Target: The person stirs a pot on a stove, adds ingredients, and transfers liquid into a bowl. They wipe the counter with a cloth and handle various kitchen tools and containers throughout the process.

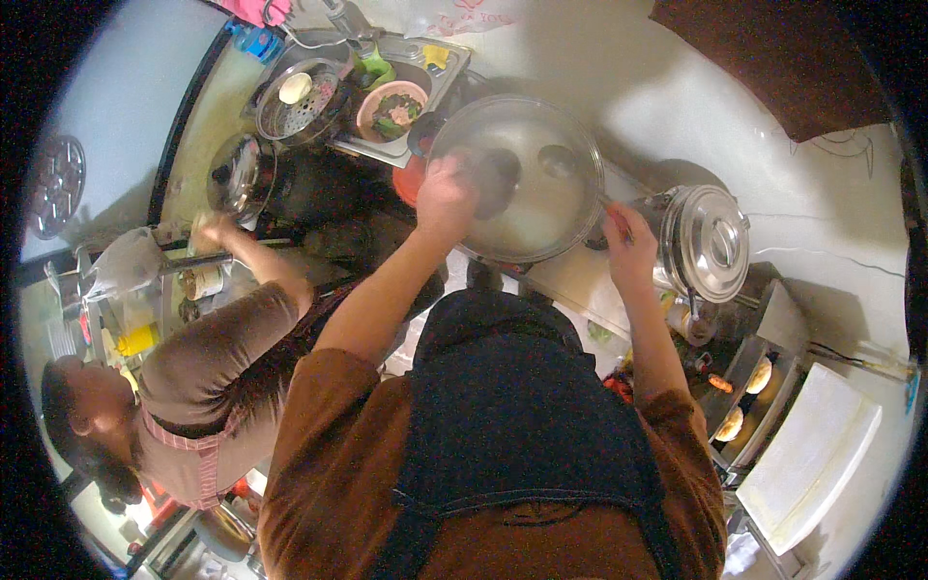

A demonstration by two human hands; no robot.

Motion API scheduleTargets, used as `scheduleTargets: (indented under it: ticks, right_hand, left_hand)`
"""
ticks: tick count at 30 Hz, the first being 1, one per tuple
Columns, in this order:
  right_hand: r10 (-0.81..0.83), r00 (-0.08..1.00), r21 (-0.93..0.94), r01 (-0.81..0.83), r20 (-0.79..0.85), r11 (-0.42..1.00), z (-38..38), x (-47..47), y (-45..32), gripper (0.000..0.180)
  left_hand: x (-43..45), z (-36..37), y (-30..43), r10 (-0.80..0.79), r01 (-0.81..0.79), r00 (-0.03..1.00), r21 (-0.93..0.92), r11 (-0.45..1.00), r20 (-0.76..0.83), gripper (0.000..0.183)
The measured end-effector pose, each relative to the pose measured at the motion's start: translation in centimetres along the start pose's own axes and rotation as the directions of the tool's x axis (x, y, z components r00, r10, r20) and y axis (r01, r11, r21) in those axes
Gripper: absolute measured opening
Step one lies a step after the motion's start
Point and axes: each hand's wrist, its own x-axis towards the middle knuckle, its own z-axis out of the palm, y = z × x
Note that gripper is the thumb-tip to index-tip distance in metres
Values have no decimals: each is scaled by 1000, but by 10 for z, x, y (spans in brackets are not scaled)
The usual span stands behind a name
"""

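A large round pot (562, 225) with pale, cloudy contents stands in front of me. Over its left side is my left hand (448, 190), blurred, so what it grips does not show clearly. Just right of that hand a dark round shape (496, 181) appears within the pot's outline, and a smaller dark round patch (558, 161) is farther right. At the pot's right rim, my right hand (632, 243) has its fingers curled close together. Whatever lies between those fingers is too small to make out. A red bowl (409, 181) is partly hidden behind my left hand.
Beyond the pot is a steel sink (453, 69) holding a pink bowl (391, 109) of leafy greens. A steel colander (304, 101) stands left of it. A lidded steel pot (714, 243) is at right, near a tray with round breads (731, 424). A co-worker (217, 362) reaches in at left.
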Motion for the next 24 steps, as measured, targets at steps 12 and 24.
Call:
scheduleTargets:
  ticks: [12,24]
  right_hand:
    - [128,981,122,-110,-147,986,62,3,57,24]
    - [545,839,705,-395,14,589,-9,-1,-34,22]
  left_hand:
    - [31,37,8,464,-578,719,73,813,517,21]
    - [46,35,-13,-212,105,896,277,955,391,28]
